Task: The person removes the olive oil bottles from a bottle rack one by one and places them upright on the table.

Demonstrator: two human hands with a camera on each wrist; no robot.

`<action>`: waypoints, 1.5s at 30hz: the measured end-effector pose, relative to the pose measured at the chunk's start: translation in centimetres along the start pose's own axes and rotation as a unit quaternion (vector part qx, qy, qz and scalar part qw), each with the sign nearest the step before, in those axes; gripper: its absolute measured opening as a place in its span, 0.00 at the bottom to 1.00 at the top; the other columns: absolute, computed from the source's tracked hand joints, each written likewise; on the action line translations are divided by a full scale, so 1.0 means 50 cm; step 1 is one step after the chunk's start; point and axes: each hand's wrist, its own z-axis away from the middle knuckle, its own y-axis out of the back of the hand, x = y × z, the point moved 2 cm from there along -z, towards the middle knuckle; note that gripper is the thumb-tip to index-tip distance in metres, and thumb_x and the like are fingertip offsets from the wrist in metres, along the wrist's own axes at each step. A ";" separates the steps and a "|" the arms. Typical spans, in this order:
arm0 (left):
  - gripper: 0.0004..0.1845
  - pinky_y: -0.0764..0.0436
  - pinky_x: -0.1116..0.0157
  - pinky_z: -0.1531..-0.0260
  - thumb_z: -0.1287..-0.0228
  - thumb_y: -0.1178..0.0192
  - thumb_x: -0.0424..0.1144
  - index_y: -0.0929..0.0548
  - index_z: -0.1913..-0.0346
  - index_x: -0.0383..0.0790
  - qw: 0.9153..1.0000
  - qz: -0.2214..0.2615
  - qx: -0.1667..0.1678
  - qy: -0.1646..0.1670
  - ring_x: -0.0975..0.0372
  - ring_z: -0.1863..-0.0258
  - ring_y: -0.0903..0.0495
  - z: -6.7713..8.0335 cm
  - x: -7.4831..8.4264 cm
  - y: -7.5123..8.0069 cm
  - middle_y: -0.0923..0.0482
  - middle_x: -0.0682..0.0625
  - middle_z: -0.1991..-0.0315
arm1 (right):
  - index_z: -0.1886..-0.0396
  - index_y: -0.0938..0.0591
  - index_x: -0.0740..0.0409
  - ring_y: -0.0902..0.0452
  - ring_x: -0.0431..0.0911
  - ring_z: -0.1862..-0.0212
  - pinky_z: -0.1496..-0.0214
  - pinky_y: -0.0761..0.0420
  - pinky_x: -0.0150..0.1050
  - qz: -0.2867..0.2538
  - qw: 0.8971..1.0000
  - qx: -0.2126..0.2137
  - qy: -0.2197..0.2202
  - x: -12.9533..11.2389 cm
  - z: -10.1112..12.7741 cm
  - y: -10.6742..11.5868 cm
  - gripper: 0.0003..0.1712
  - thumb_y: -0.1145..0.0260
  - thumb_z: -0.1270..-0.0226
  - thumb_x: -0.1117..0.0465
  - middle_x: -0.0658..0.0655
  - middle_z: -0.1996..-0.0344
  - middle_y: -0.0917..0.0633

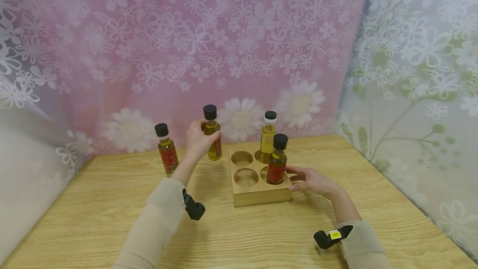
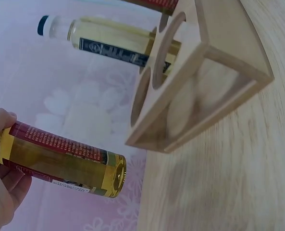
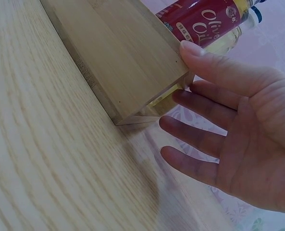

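Observation:
My left hand [image 1: 199,139] grips an olive oil bottle [image 1: 214,146] with a black cap and red label, held nearly upright to the left of a wooden bottle rack [image 1: 261,197]. In the left wrist view the base of this bottle [image 2: 60,161] shows against the curtain, apart from the rack. A similar red-labelled bottle [image 1: 276,169] stands in the rack's front right hole, and a pale oil bottle [image 1: 267,140] with a dark green cap stands behind it. With fingers extended, my right hand [image 1: 311,182] rests its thumb at the rack's right front edge [image 3: 180,60].
Another red-labelled bottle [image 1: 168,156] stands on the wooden table [image 1: 231,235] at the left, beyond my left forearm. Both left holes of the rack show bare. A pink floral curtain [image 1: 224,53] hangs behind the table, and a pale one [image 1: 422,94] at the right.

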 end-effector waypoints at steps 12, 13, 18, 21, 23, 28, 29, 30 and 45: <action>0.27 0.27 0.51 0.50 0.42 0.36 0.42 0.29 0.43 0.32 0.998 -0.011 -0.013 0.055 0.48 0.48 0.31 0.018 -0.067 0.019 0.32 0.39 0.47 | 0.30 0.44 0.65 0.38 0.65 0.38 0.42 0.35 0.60 -0.004 1.000 0.007 -0.011 0.003 0.007 -0.003 0.44 0.33 0.40 0.58 0.71 0.35 0.39; 0.28 0.27 0.51 0.50 0.42 0.36 0.43 0.29 0.43 0.32 0.998 -0.015 -0.014 0.060 0.48 0.48 0.31 0.019 -0.073 0.019 0.32 0.40 0.47 | 0.30 0.44 0.66 0.38 0.65 0.38 0.42 0.35 0.60 -0.004 1.000 0.008 -0.011 0.003 0.008 -0.003 0.44 0.33 0.40 0.58 0.71 0.35 0.39; 0.27 0.27 0.50 0.50 0.43 0.36 0.44 0.29 0.43 0.33 0.997 -0.027 -0.018 0.070 0.48 0.48 0.29 0.023 -0.093 0.020 0.31 0.40 0.47 | 0.30 0.44 0.66 0.38 0.66 0.38 0.41 0.35 0.60 0.001 1.000 0.009 -0.010 0.003 0.011 -0.003 0.44 0.33 0.40 0.58 0.72 0.35 0.40; 0.26 0.26 0.51 0.50 0.43 0.35 0.42 0.28 0.45 0.32 0.997 -0.030 -0.018 0.068 0.48 0.48 0.29 0.026 -0.098 0.021 0.30 0.39 0.48 | 0.30 0.44 0.66 0.38 0.66 0.38 0.42 0.35 0.60 0.007 1.000 0.007 -0.006 0.004 0.011 -0.003 0.44 0.33 0.40 0.57 0.72 0.35 0.40; 0.25 0.26 0.51 0.51 0.43 0.35 0.42 0.27 0.46 0.33 0.997 -0.034 -0.017 0.068 0.48 0.49 0.29 0.028 -0.099 0.021 0.30 0.39 0.49 | 0.30 0.44 0.66 0.38 0.66 0.38 0.42 0.35 0.61 0.005 1.000 0.008 -0.009 0.005 0.010 -0.004 0.45 0.33 0.40 0.56 0.72 0.35 0.39; 0.25 0.26 0.50 0.50 0.43 0.35 0.42 0.27 0.46 0.33 0.997 -0.033 -0.018 0.070 0.48 0.48 0.30 0.032 -0.101 0.021 0.30 0.39 0.49 | 0.29 0.44 0.64 0.38 0.65 0.38 0.42 0.35 0.60 0.001 1.000 0.010 -0.014 0.008 0.006 -0.004 0.45 0.32 0.41 0.55 0.71 0.35 0.39; 0.25 0.27 0.50 0.50 0.43 0.35 0.42 0.27 0.46 0.33 0.997 -0.032 -0.018 0.070 0.48 0.48 0.31 0.032 -0.102 0.021 0.30 0.39 0.49 | 0.29 0.43 0.64 0.38 0.65 0.38 0.42 0.34 0.60 0.002 1.000 0.010 -0.012 0.009 0.005 -0.004 0.45 0.32 0.41 0.55 0.71 0.35 0.39; 0.25 0.27 0.50 0.50 0.43 0.35 0.42 0.27 0.46 0.32 0.997 -0.031 -0.019 0.070 0.47 0.47 0.31 0.032 -0.103 0.021 0.30 0.39 0.49 | 0.29 0.43 0.64 0.37 0.65 0.38 0.42 0.34 0.60 0.004 1.000 0.009 -0.011 0.010 0.004 -0.004 0.45 0.32 0.41 0.55 0.71 0.35 0.39; 0.27 0.25 0.50 0.51 0.43 0.35 0.43 0.27 0.42 0.35 0.996 -0.027 -0.020 0.087 0.47 0.49 0.27 0.027 -0.120 0.018 0.29 0.39 0.48 | 0.29 0.44 0.64 0.37 0.64 0.38 0.42 0.34 0.60 0.008 1.000 0.005 -0.006 0.004 -0.001 -0.001 0.45 0.33 0.40 0.55 0.70 0.35 0.39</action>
